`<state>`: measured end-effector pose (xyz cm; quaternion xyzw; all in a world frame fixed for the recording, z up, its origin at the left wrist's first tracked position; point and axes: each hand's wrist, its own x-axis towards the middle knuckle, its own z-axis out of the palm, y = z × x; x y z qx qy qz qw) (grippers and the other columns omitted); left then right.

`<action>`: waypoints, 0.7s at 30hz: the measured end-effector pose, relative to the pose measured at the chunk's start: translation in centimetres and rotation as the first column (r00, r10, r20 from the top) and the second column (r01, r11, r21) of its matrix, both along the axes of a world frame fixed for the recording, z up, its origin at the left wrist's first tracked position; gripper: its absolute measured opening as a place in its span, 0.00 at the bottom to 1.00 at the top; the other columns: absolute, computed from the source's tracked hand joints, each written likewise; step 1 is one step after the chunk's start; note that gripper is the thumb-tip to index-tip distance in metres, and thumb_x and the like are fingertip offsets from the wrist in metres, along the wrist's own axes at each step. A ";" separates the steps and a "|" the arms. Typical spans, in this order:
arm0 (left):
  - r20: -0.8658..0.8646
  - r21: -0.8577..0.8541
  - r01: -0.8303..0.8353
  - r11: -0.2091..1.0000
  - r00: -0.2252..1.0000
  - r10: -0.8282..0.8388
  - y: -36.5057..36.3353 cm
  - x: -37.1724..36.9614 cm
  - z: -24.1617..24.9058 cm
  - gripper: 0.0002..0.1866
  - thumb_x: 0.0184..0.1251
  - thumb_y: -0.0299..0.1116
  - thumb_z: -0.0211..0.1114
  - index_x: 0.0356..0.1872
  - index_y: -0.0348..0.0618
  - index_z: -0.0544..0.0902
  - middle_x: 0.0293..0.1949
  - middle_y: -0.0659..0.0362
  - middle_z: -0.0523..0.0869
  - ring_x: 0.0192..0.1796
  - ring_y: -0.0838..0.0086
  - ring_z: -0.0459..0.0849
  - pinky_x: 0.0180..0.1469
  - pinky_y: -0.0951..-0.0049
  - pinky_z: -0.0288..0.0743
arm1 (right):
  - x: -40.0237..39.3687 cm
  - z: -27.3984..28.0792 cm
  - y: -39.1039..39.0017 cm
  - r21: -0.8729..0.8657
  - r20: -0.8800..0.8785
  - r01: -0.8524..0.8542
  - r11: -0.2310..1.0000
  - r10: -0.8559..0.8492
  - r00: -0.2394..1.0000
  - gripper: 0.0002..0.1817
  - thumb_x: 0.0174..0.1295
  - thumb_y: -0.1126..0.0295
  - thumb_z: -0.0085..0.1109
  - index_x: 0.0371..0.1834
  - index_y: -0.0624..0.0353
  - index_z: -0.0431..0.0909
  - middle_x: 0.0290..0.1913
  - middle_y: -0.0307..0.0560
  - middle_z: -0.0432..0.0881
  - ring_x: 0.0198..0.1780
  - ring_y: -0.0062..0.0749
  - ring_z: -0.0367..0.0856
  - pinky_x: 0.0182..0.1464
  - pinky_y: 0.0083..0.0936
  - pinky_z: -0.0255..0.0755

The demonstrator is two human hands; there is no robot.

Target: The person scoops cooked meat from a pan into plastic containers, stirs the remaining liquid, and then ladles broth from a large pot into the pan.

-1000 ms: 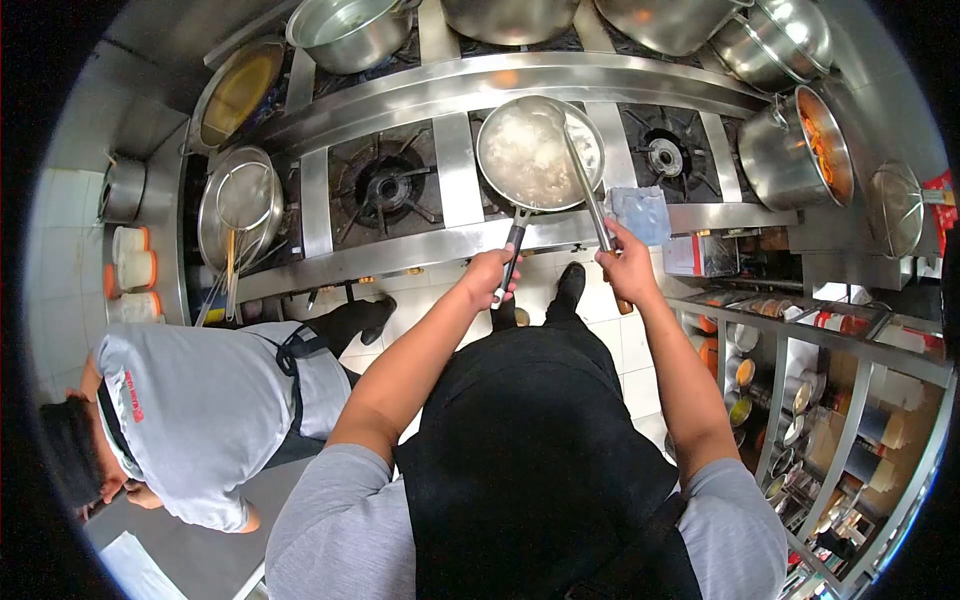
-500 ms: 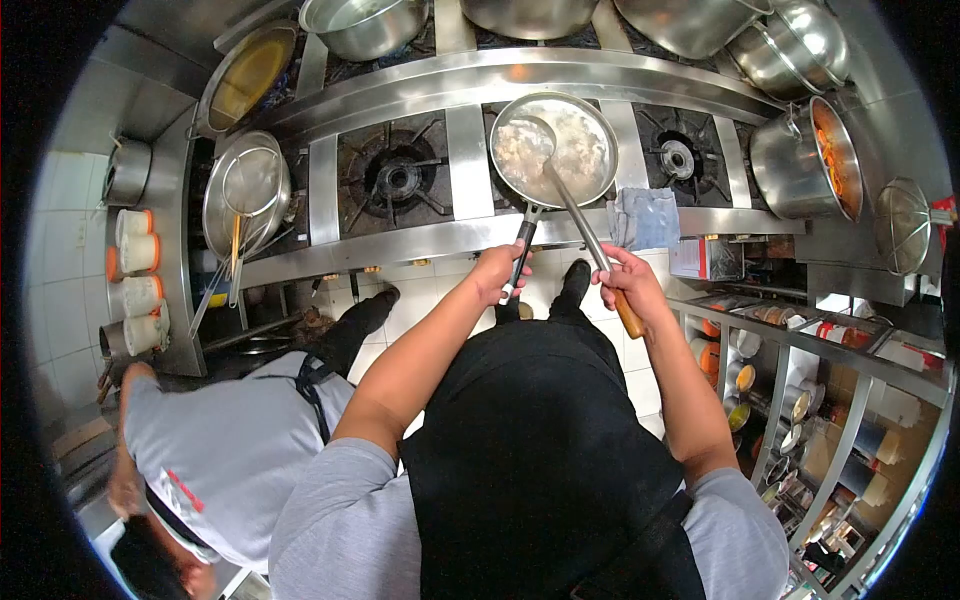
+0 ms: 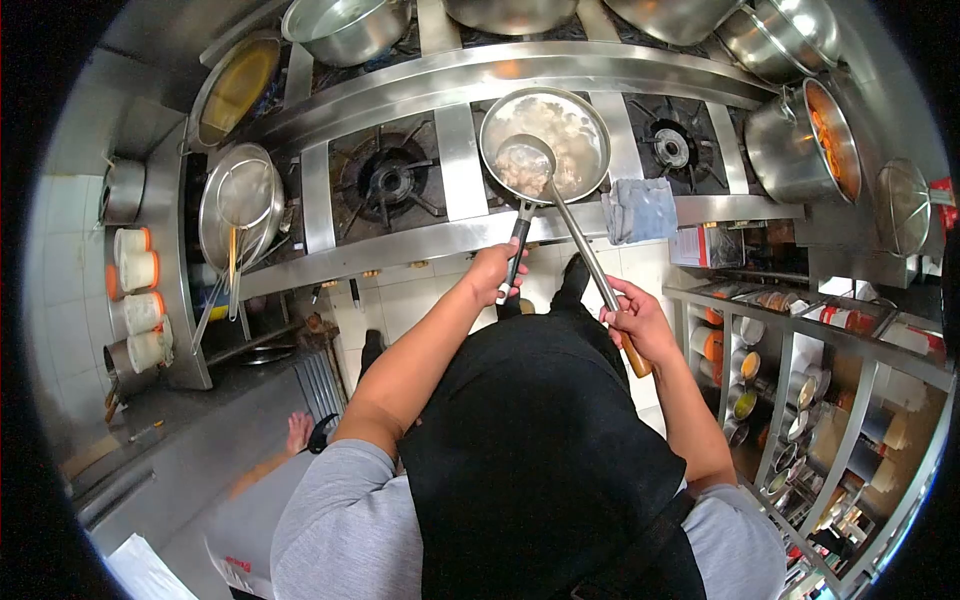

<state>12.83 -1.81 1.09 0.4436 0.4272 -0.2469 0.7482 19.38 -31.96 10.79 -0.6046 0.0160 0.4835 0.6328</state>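
A frying pan [image 3: 590, 125] with pale, chunky food in cloudy liquid sits on a burner in the front row of the stove. My left hand [image 3: 496, 272] is wrapped round its black handle. In my right hand [image 3: 640, 320] is the wood-ended handle of a long metal ladle [image 3: 585, 250]. The ladle's bowl lies inside the pan at the near left, with food in it. A folded blue-grey cloth [image 3: 641, 211] hangs over the stove's front edge, just right of the pan.
Bare burners [image 3: 391, 180] flank the pan. A wire strainer rests on a wide bowl [image 3: 212, 215] at left; a tall pot [image 3: 790, 150] with orange contents stands at right. Large pots line the back. Shelves [image 3: 790, 325] are near my right arm. A co-worker's arm [image 3: 262, 475] is behind my left.
The ladle's bowl has moved toward me in the pan, and my right hand has come slightly nearer and lower. The co-worker at left has moved back, mostly hidden behind my arm.
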 end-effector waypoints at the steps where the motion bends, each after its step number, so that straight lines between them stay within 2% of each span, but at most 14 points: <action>1: -0.002 0.000 0.006 1.000 1.000 -0.006 0.0 0.0 0.0 0.22 0.87 0.53 0.50 0.57 0.46 0.82 0.35 0.61 0.84 0.28 0.75 0.80 0.26 0.70 0.78 | -0.3 0.3 -0.1 -0.008 0.019 -0.007 1.000 0.007 1.000 0.38 0.66 0.85 0.60 0.82 0.64 0.64 0.39 0.46 0.85 0.23 0.23 0.78 0.25 0.21 0.73; 5: 0.010 0.004 0.007 1.000 1.000 -0.008 0.0 0.0 0.0 0.23 0.88 0.54 0.49 0.57 0.46 0.82 0.36 0.60 0.83 0.29 0.75 0.80 0.26 0.71 0.78 | -1.6 1.0 -0.7 -0.076 0.088 -0.027 0.997 0.033 0.996 0.39 0.66 0.86 0.61 0.83 0.62 0.64 0.40 0.43 0.83 0.24 0.20 0.77 0.27 0.19 0.74; 9: 0.018 -0.015 0.005 1.000 1.000 -0.005 0.1 0.1 0.1 0.24 0.88 0.54 0.48 0.57 0.46 0.81 0.36 0.60 0.82 0.29 0.74 0.79 0.26 0.71 0.78 | -2.6 0.5 -1.7 -0.072 0.120 -0.035 0.997 0.043 0.992 0.39 0.66 0.85 0.60 0.83 0.60 0.64 0.40 0.42 0.82 0.25 0.18 0.76 0.28 0.18 0.74; 11: 0.014 -0.006 0.013 1.000 1.000 -0.013 0.1 0.1 0.2 0.24 0.88 0.54 0.48 0.57 0.46 0.81 0.36 0.60 0.82 0.29 0.74 0.79 0.26 0.71 0.78 | -3.0 0.5 -2.0 -0.138 0.162 -0.044 0.990 0.066 0.985 0.40 0.66 0.87 0.60 0.84 0.58 0.64 0.38 0.38 0.81 0.26 0.18 0.76 0.28 0.18 0.74; 14: 0.008 -0.002 0.018 1.000 1.000 -0.018 0.1 0.1 0.2 0.23 0.88 0.54 0.48 0.57 0.46 0.81 0.36 0.60 0.82 0.30 0.74 0.79 0.27 0.70 0.78 | -3.6 0.4 -2.5 -0.166 0.159 -0.029 0.986 0.056 0.986 0.41 0.65 0.88 0.59 0.84 0.57 0.64 0.39 0.38 0.81 0.27 0.18 0.76 0.29 0.18 0.74; 21: 0.015 -0.020 0.003 1.000 1.000 -0.003 0.2 0.1 0.0 0.23 0.88 0.53 0.48 0.56 0.45 0.81 0.35 0.59 0.82 0.29 0.74 0.79 0.26 0.70 0.78 | -3.9 -1.3 -4.1 -0.082 0.132 -0.012 0.997 0.023 0.991 0.42 0.64 0.89 0.57 0.84 0.56 0.63 0.39 0.38 0.81 0.27 0.17 0.75 0.29 0.17 0.74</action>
